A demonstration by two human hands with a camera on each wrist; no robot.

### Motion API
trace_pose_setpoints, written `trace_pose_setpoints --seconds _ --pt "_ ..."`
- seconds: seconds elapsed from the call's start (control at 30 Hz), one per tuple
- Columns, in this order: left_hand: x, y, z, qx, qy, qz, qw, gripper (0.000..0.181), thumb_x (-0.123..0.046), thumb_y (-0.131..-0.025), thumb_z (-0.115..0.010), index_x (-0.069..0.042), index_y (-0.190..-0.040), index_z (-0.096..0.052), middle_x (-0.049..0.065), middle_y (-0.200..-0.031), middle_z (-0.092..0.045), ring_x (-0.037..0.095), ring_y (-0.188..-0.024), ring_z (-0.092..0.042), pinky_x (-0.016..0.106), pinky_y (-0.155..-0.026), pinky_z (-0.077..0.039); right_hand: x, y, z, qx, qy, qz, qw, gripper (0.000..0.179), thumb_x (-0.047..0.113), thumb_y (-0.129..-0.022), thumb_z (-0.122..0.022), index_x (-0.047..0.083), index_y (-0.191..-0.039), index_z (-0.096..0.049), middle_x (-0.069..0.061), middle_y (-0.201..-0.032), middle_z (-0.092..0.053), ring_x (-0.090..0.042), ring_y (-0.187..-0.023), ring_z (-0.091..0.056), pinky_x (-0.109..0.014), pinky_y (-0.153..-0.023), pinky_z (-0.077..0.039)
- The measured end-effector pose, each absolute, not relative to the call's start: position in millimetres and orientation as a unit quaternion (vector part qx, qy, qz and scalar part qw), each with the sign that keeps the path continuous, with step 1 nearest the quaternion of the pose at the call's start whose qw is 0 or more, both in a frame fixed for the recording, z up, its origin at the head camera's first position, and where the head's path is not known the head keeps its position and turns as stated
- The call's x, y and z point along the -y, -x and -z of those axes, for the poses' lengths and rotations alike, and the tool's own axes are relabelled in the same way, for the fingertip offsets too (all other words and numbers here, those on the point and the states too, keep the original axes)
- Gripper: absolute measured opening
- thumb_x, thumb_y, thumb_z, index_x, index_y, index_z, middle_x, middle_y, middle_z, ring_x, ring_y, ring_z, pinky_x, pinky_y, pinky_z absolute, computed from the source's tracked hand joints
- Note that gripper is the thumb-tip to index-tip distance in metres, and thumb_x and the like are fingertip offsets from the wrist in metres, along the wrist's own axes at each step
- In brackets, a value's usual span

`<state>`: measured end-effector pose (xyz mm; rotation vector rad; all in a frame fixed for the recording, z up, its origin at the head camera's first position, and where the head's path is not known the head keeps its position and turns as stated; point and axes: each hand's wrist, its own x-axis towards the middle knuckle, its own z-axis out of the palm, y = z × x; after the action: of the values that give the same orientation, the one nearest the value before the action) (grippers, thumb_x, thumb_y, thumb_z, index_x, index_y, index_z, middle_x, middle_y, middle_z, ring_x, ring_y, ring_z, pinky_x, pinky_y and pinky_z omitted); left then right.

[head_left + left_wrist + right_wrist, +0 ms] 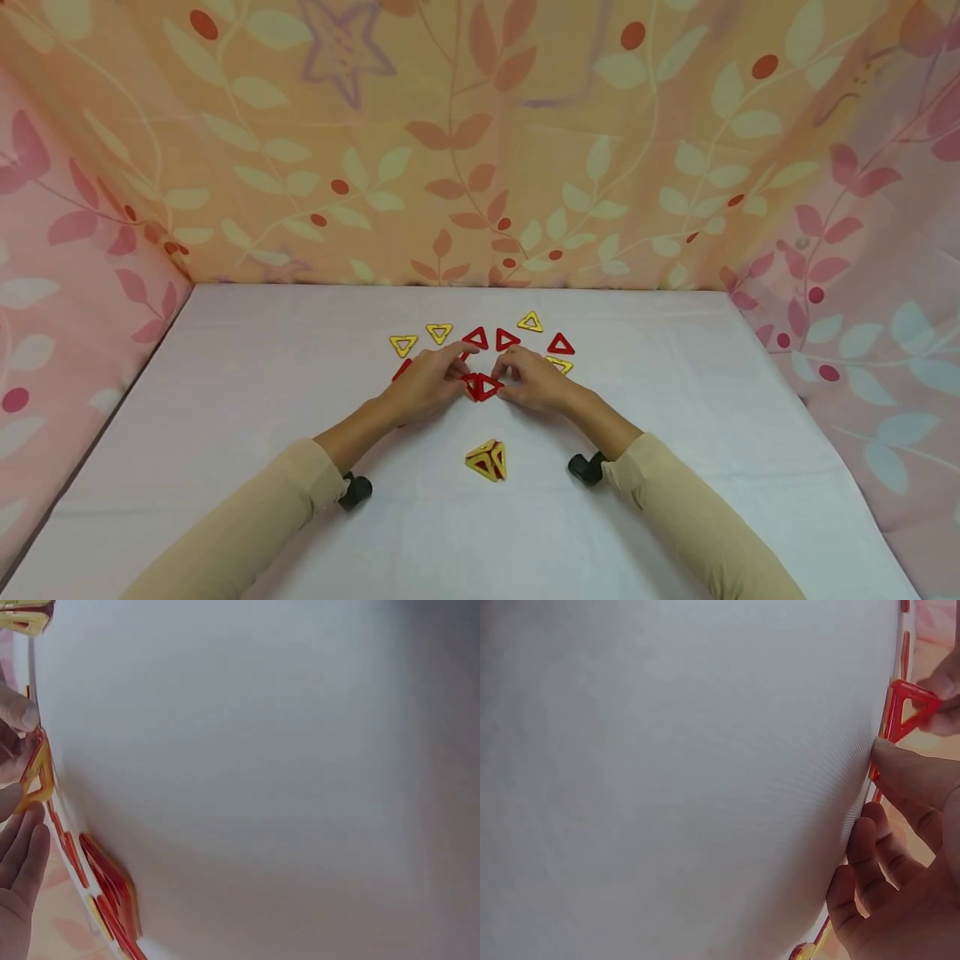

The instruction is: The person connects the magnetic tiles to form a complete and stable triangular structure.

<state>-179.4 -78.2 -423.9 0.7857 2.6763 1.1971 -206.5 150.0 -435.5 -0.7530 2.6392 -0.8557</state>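
Near the middle of the table, two red triangular magnetic tiles meet edge to edge between the hands. My left hand (429,379) grips the left tile (913,705), which is tilted up. From the left wrist view a yellow triangular tile (46,774) shows at the left fingertips, with red along its edge. My right hand (534,379) pinches the outer corner of the right red tile (489,387) between thumb and fingers. Closer to me stands a small pyramid of yellow tiles (487,460), with red showing at its edges.
Loose triangular tiles lie in an arc beyond the hands: red tiles (507,339) and yellow tiles (439,332). Another red tile (403,368) is partly hidden behind the left hand. A patterned cloth (450,150) hangs behind the white table (262,358).
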Motion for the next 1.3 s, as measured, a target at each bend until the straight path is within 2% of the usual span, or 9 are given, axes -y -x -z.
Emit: trace_pose_setpoints --seconds 0.23,0.43,0.63,0.93,1.17,1.3 --pt "66 181 427 -0.873 -0.242 -0.418 0.068 0.046 0.002 -0.087 -0.071 -0.004 -0.131 -0.057 0.009 -0.103 -0.07 0.021 -0.094 -0.069 0.035 -0.087 -0.056 -151 207 437 -0.908 0.263 0.297 0.133 0.016 0.009 -0.087 -0.075 0.014 -0.1 -0.068 0.001 -0.102 -0.058 -0.018 -0.091 -0.051 -0.033 -0.08 -0.045" --pt "60 184 431 -0.873 -0.224 -0.425 0.084 0.049 0.001 -0.086 -0.073 -0.004 -0.132 -0.056 0.008 -0.103 -0.07 0.022 -0.096 -0.07 0.035 -0.089 -0.056 -150 208 437 -0.904 0.272 0.301 0.137 0.015 0.007 -0.087 -0.074 0.012 -0.1 -0.067 0.002 -0.091 -0.061 -0.017 -0.087 -0.054 -0.032 -0.081 -0.047" --pt "60 184 429 -0.873 -0.216 -0.427 0.094 0.051 0.0 -0.086 -0.074 -0.005 -0.133 -0.054 0.01 -0.106 -0.07 0.023 -0.099 -0.07 0.037 -0.09 -0.055 -151 209 436 -0.902 0.275 0.302 0.138 0.016 0.006 -0.087 -0.074 0.012 -0.1 -0.067 0.002 -0.089 -0.06 -0.016 -0.085 -0.054 -0.032 -0.08 -0.048" --pt "58 182 429 -0.876 -0.208 -0.423 0.1 0.051 -0.003 -0.087 -0.075 -0.006 -0.133 -0.055 0.009 -0.107 -0.071 0.023 -0.101 -0.069 0.035 -0.089 -0.056 -153 208 435 -0.9 0.285 0.298 0.145 0.016 0.007 -0.087 -0.073 0.012 -0.101 -0.067 0.002 -0.09 -0.061 -0.016 -0.087 -0.054 -0.032 -0.081 -0.048" --pt "58 183 430 -0.878 -0.209 -0.418 0.099 0.051 -0.003 -0.087 -0.075 -0.007 -0.133 -0.055 0.008 -0.107 -0.07 0.023 -0.102 -0.069 0.037 -0.091 -0.055 -160 208 421 -0.893 0.29 0.3 0.168 0.028 0.007 -0.088 -0.074 0.007 -0.115 -0.068 -0.001 -0.101 -0.065 -0.018 -0.094 -0.056 -0.033 -0.087 -0.05" --pt "59 183 428 -0.881 -0.206 -0.413 0.1 0.052 -0.005 -0.087 -0.076 -0.007 -0.134 -0.054 0.007 -0.108 -0.07 0.022 -0.102 -0.069 0.035 -0.091 -0.055 -170 211 413 -0.891 0.296 0.307 0.158 0.03 0.005 -0.088 -0.072 0.003 -0.118 -0.067 -0.006 -0.105 -0.066 -0.021 -0.096 -0.057 -0.036 -0.087 -0.051"
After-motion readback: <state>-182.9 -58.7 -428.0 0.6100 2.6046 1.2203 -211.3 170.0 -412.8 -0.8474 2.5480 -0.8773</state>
